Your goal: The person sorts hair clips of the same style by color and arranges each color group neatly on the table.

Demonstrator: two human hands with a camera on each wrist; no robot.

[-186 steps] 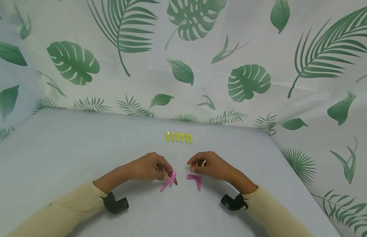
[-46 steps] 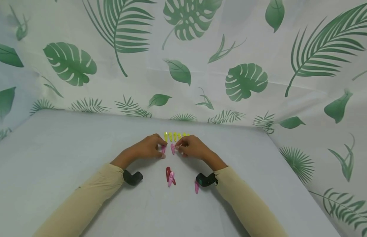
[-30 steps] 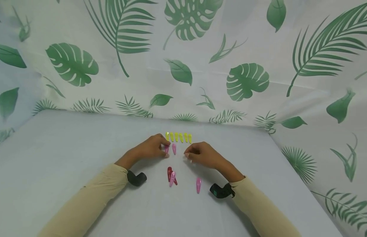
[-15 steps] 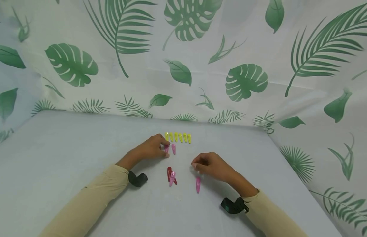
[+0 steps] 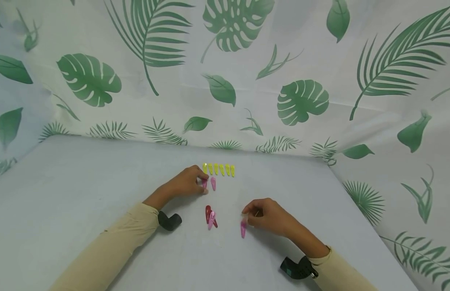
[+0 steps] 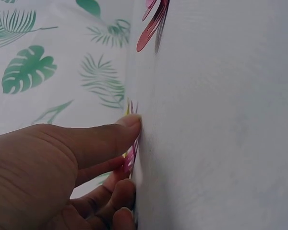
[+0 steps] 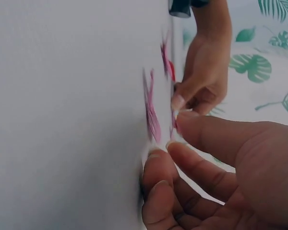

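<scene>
My left hand [image 5: 186, 182] pinches a pink hair clip [image 5: 205, 184] between thumb and fingers, low on the table just below the left end of a yellow hair clip row [image 5: 221, 169]. Right beside it lies a second pink clip [image 5: 213, 184]. My right hand [image 5: 270, 217] is at the upper end of another pink clip [image 5: 243, 231], fingers bent loosely around nothing; in the right wrist view this lone clip [image 7: 152, 115] shows just beyond the fingertips, with a gap between thumb and forefinger.
Between the hands, a pink clip [image 5: 211, 220] lies across red hair clips [image 5: 208, 212] on the white table [image 5: 137, 250]. A leaf-printed cloth [image 5: 254, 97] hangs behind the table. Each wrist wears a black camera mount [image 5: 169, 221].
The right hand has let go of the pink clip beside the left hand's one and moved back and right to the lone pink clip. The left hand has stayed at its clip this last second.
</scene>
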